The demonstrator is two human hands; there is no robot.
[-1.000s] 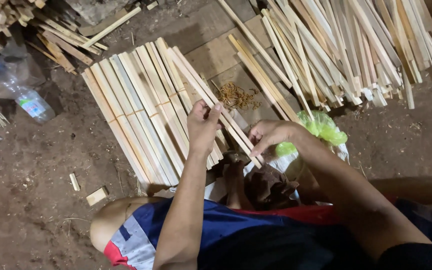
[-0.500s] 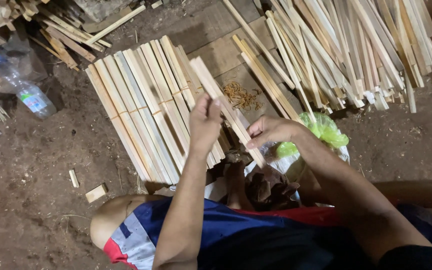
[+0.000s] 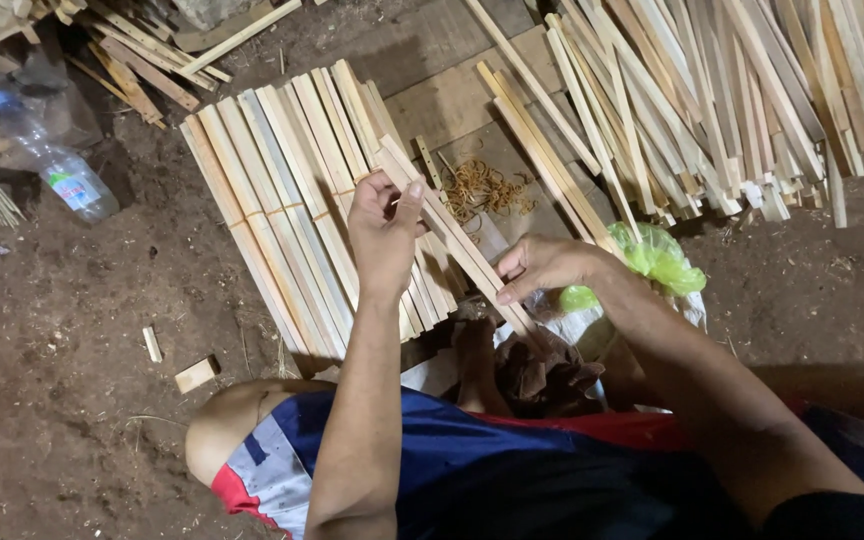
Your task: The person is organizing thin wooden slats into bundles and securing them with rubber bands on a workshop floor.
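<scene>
1. Head view: the left hand [image 3: 384, 235] is closed around a small bundle of wooden slats [image 3: 452, 240] near its upper end, with a rubber band [image 3: 367, 178] at the fingers.
2. The right hand [image 3: 542, 268] pinches the bundle's lower end, fingers clamped on it, above the person's lap.
3. The slats look light, stiff and splintery; holding both ends seems wise.
4. Tied slat bundles [image 3: 282, 200] lie on the dirt floor [image 3: 72, 320]; loose rubber bands [image 3: 482, 188], a plastic bottle [image 3: 57, 170] and a green bag [image 3: 657, 258] sit nearby.

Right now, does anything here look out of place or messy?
Mostly tidy, bundled wooden slats, but a plastic bottle lies on its side in the dirt at left, and two small wood offcuts lie loose nearby.
</scene>
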